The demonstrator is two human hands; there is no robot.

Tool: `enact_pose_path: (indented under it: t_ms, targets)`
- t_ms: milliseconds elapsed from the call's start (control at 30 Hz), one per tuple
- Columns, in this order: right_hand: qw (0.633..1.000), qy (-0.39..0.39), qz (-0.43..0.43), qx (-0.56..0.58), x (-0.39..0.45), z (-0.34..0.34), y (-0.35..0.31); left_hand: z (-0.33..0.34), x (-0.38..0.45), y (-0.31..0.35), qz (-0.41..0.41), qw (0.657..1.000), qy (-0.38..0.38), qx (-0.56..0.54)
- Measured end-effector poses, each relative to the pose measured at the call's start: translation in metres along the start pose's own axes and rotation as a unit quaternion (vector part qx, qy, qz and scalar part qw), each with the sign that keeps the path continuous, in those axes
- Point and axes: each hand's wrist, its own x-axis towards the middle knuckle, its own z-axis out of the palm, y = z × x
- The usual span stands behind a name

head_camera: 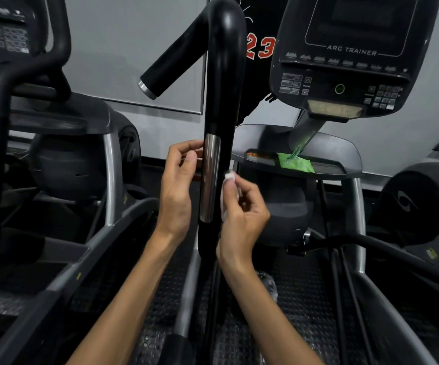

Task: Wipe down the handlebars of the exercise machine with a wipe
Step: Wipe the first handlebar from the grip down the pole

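Note:
A tall black handlebar (223, 83) of the exercise machine stands upright in the middle of the head view, with a chrome sensor strip (210, 177) on its front. My right hand (242, 217) pinches a small crumpled white wipe (230, 177) against the bar's right side, level with the strip. On the bar's left side my left hand (178, 185) is raised, its fingers loosely curled near the top of the strip; whether they touch it I cannot tell. It holds nothing that I can see.
The machine's console (344, 61) hangs at upper right, and a green wipe packet (294, 163) lies on the shelf (350, 156) below it. A second machine (23, 75) stands to the left. Black foot rails run below my arms.

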Motion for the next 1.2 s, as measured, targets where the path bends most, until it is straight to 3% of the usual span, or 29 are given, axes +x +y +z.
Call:
enact_pose_path:
  t_ms: [133, 300, 500, 667, 833, 967, 1100, 1200]
  targets:
    - [0.992, -0.017, -0.098, -0.075, -0.018, -0.007, 0.004, -0.001, 0.000, -0.001, -0.001, 1.000, 0.002, -0.003]
    - [0.998, 0.003, 0.006, -0.059, -0.011, -0.018, 0.021, 0.001, -0.002, -0.003, 0.003, 1.000, 0.009, -0.007]
    - [0.991, -0.016, -0.104, -0.087, -0.025, -0.014, 0.016, 0.001, -0.003, -0.004, 0.019, 1.000, 0.021, -0.005]
    - [0.999, -0.019, -0.011, -0.049, -0.015, -0.020, 0.024, -0.002, -0.006, -0.005, 0.024, 1.000, 0.015, -0.004]
    - [0.994, -0.051, -0.066, -0.066, -0.029, -0.024, 0.022, -0.001, -0.005, -0.006, 0.026, 0.999, 0.020, -0.008]
    - [0.995, -0.073, 0.041, -0.047, -0.011, -0.029, 0.026, -0.001, -0.006, -0.007, 0.024, 0.999, 0.022, -0.011]
    - [0.993, -0.092, 0.067, 0.027, 0.000, -0.026, 0.021, 0.001, -0.005, -0.007, 0.020, 0.999, 0.024, -0.014]
    - [0.979, -0.130, 0.149, 0.052, -0.001, -0.030, 0.033, 0.000, -0.004, -0.007, 0.013, 1.000, 0.025, -0.014]
